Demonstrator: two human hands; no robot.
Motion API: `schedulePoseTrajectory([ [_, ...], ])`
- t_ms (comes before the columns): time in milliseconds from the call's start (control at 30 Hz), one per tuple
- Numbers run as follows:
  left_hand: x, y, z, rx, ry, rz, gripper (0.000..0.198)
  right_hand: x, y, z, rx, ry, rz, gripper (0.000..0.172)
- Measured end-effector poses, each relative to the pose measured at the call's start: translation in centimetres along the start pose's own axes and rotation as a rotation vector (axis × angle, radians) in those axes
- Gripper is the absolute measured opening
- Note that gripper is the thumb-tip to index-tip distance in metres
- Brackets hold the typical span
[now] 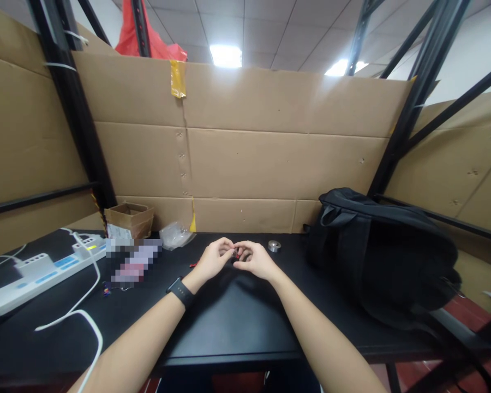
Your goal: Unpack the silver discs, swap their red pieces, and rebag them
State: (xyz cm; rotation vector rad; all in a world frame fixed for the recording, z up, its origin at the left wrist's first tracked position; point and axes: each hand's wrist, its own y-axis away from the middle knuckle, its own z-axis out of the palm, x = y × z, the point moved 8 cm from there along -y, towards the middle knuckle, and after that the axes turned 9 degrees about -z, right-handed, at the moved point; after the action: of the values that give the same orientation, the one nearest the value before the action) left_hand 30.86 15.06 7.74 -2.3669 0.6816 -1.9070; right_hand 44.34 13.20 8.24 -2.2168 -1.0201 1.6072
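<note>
Nearest in the head view, the left forearm [141, 341] and right forearm [319, 327] reach in over the near edge of a black table [229, 333]. A loop of white cable [97, 327] lies at the near left and seems to cross the left forearm. A dark watch [182, 293] sits on the left wrist.

Farther in, around the middle of the table, the left hand [217, 257] and right hand [257, 259] meet over a small dark-and-red object [235, 255]. Thumb and fingers of each hand appear to pinch it between them; its exact form is too small and covered to tell. A bit of red [193, 265] shows just left of the left hand, and a silver roll [274, 246] lies beyond the right hand.

At the left are a white power strip [45, 278], a cardboard box [137, 221] and a clear plastic bag [175, 236]; a black backpack [376, 262] fills the right.

The likeliest mishap is the object slipping, since only fingertips seem to secure something so small; dropped on the dark table, its dark parts could be hard to spot. A leftward sweep of the forearm could also snag the cable.
</note>
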Motion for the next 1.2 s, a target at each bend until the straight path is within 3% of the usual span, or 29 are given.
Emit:
schedulePoseTrajectory([
  [200, -0.3, -0.2, -0.1, 0.008, 0.128, -0.043, 0.017, -0.3, -0.1, -0.4, 0.062, 0.089, -0.041, 0.046],
  [467, 0.1, 0.1, -0.1, 0.032, 0.201, -0.101, 0.02, -1.1, -0.1, -1.0, 0.111, 0.156, -0.094, 0.051],
  [733, 0.1, 0.0, -0.2, 0.029, 0.164, -0.066, 0.019, -1.1, 0.0, -0.5, 0.059, 0.129, -0.065, 0.051],
  [900, 0.8, 0.0, -0.5, 0.003, -0.011, 0.026, 0.019, -1.1, 0.0, -0.9, 0.066, 0.182, -0.069, 0.048],
  [1033, 1.6, 0.1, -2.5, 0.079, -0.247, 0.063, 0.023, -0.6, -0.1, -2.7, 0.119, 0.287, -0.065, 0.05],
  [1200, 2.4, 0.1, -6.0, 0.111, -0.489, 0.075, 0.026, 1.1, 0.6, -8.4, 0.296, 0.536, 0.013, 0.036],
])
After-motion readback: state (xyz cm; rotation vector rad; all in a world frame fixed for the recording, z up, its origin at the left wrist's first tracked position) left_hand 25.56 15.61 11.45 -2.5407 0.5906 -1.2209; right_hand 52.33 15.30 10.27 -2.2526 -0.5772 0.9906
